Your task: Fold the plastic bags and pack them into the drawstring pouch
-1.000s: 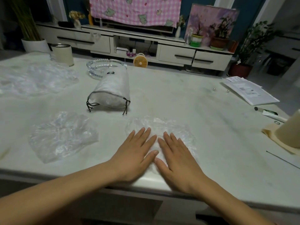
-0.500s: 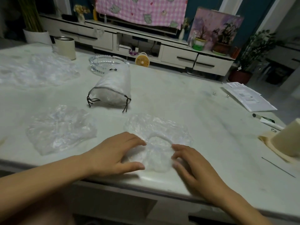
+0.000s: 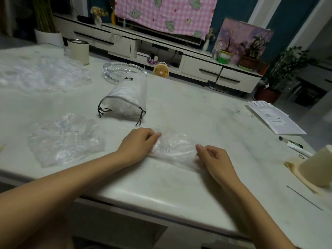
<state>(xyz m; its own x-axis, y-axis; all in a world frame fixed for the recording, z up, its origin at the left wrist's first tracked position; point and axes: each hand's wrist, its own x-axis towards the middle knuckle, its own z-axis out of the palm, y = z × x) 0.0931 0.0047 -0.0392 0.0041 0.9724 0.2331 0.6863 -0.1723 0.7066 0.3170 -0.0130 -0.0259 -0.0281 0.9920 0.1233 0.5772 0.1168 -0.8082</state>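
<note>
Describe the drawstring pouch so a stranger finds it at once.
On the pale table, look just nearer than the glass ashtray. The drawstring pouch lies there on its side. Unlike the loose clear bags nearby, it is stuffed round and has dark cords.

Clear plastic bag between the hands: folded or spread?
Folded: the clear plastic bag forms a narrow band pinched by left hand and right hand.

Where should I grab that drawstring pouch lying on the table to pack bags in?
Best to pinch the pouch by its dark-corded rim, coming from the near side. It lies on its side with the mouth toward you, and the knotted cords stick out at both ends.
</note>
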